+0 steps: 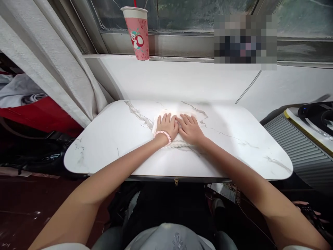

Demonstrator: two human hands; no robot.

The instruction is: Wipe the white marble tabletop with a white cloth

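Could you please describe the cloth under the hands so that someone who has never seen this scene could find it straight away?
Start at the white marble table below the window. Near its middle, the left hand and right hand lie flat, side by side, on a small cream cloth. It is the only thing on the table, softer and creamier than the grey-veined top.

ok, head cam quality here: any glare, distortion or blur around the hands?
Head view: strong wide-angle bending, the white marble-pattern table edge and window sill bow; a bright glare patch washes out the tabletop around the white folded cloth, so its outline is faint; the left hand and right hand are sharp, lying flat on it; a pixelated block hides part of the window; the pink paper cup is clear.
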